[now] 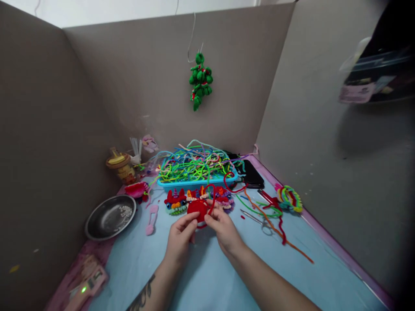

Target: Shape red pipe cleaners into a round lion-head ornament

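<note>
Between my two hands, above the blue table mat, is a rounded red crafted piece (196, 209) of what looks like pipe cleaner. My left hand (182, 229) pinches its lower left side between thumb and fingers. On the right side, my right hand (224, 225) grips the same piece, its thumb at the front edge. A red pipe cleaner (233, 189) loops up from the piece and off toward the right. Just behind my hands sit several colourful finished figures, one a red figure (175, 198) with blue eyes. My hands partly hide the others.
A blue tray (197, 185) heaped with pipe cleaners stands behind. To the right lie scissors (257, 219), an orange pipe cleaner (293, 246) and a black phone (253, 173). Leftward are a metal bowl (112, 216), a pink clip-like tool (151, 220) and a glue gun (87, 287). Grey partitions enclose the table.
</note>
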A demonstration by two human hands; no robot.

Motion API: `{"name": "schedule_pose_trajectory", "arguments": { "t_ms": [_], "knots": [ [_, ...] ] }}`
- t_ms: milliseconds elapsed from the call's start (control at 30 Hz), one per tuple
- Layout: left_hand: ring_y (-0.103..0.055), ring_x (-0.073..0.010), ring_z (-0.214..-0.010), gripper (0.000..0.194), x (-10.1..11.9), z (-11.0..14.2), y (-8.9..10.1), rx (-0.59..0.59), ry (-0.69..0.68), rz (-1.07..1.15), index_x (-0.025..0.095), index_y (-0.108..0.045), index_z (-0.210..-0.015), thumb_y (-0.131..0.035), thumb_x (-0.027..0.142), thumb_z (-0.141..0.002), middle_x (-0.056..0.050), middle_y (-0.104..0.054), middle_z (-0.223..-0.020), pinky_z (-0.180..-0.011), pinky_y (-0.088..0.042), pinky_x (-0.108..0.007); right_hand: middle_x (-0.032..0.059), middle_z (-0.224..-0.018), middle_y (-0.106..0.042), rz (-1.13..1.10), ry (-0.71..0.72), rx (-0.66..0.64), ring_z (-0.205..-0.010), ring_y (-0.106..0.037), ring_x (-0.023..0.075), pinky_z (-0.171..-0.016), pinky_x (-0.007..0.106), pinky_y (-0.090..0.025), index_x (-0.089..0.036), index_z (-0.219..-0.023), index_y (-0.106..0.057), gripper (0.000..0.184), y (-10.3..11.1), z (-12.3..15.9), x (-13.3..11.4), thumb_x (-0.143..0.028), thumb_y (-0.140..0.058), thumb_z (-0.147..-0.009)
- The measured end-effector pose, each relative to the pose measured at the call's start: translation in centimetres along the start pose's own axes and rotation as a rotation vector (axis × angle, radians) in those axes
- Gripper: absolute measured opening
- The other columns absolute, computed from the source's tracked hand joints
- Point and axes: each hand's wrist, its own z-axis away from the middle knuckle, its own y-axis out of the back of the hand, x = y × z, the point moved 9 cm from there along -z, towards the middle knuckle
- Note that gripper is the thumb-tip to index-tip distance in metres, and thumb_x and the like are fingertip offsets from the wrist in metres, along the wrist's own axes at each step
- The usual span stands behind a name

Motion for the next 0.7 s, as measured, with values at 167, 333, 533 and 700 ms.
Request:
{"name": "schedule_pose_trajectory", "arguments": {
  "t_ms": [167,333,533,700],
  "knots": [
    [-0.053,-0.0088,-0.048,0.049,1.5,0.1,0.1,-0.038,-0.032,-0.037,0.016,-0.06,-0.114,-0.068,0.034,-0.069,-0.005,-0.068,-0.081,-0.043,-0.033,-0.02,0.008,-0.114,-0.055,-0.151,-0.019,0.118,-0.11,-0.047,0.0264,-0.093,0.039,-0.036,-0.018,-0.059,-0.065,0.027,1.4,-0.5,0.4,-0.043,-0.074,-0.06],
    [-0.053,-0.0091,-0.056,0.03,3.0,0.2,3.0,0.261,-0.214,-0.112,0.016,-0.064,-0.091,-0.069,0.036,-0.068,-0.002,-0.064,-0.075,-0.051,-0.038,-0.019,0.0045,-0.089,-0.065,-0.315,-0.069,0.105,-0.091,-0.058,0.0203,-0.086,0.036,-0.041,-0.02,-0.073,-0.067,0.024,1.3,-0.9,0.9,-0.042,-0.072,-0.064],
    [-0.045,-0.0065,-0.054,0.043,-0.2,-0.7,0.1,0.04,0.003,-0.036,0.014,-0.061,-0.101,-0.072,0.035,-0.065,-0.003,-0.062,-0.08,-0.048,-0.034,-0.017,0.0015,-0.078,-0.065,-0.365,-0.045,0.045,-0.08,-0.06,0.0182,-0.084,0.036,-0.043,-0.021,-0.078,-0.064,0.024,0.4,-0.8,1.3,-0.04,-0.072,-0.066],
    [-0.037,-0.0049,-0.049,0.034,-1.0,-0.4,-0.4,0.002,0.046,0.017,0.013,-0.064,-0.091,-0.071,0.036,-0.066,0.001,-0.056,-0.066,-0.046,-0.029,-0.017,0.0,-0.085,-0.064,-0.334,-0.002,0.05,-0.085,-0.058,0.0164,-0.087,0.034,-0.041,-0.022,-0.077,-0.062,0.02,0.3,-0.6,1.3,-0.036,-0.072,-0.067]
  ]
}}
